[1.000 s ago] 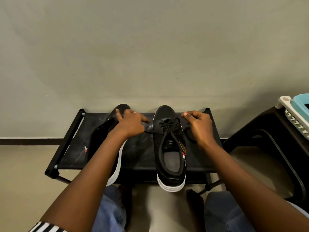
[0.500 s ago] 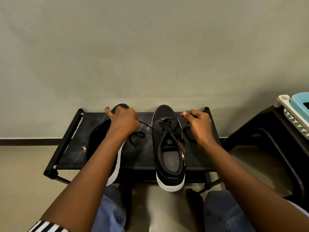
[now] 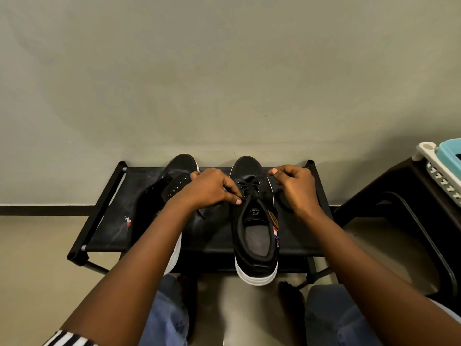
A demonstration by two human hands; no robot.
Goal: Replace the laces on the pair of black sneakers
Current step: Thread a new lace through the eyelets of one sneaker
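Head view, looking down on a low black fabric rack point(image 3: 294, 236) against the far wall, and both black sneakers sit on it, toes to the wall. The right sneaker point(image 3: 254, 221) is upright and partly laced with a black lace point(image 3: 252, 188) crossing its far eyelets. The left sneaker point(image 3: 172, 186) shows bare eyelets, no lace visible, and is partly hidden by the forearm.

The left hand point(image 3: 209, 188) reaches across to the right sneaker, thumb and fingertips pinched together on the lace at the near crossing. The right hand point(image 3: 296, 188) hovers at the sneaker's right edge, fingers curled in; it seems to hold the other lace strand, but I cannot tell for sure, the cord is dark on dark there.

Handling, as I judge it: the lace is thin, limp and light, so it wants a pinch right by the tip to steer it through an eyelet. The sneaker is light, soft-walled canvas on a stiff white sole, so brace it at the eyelet row.
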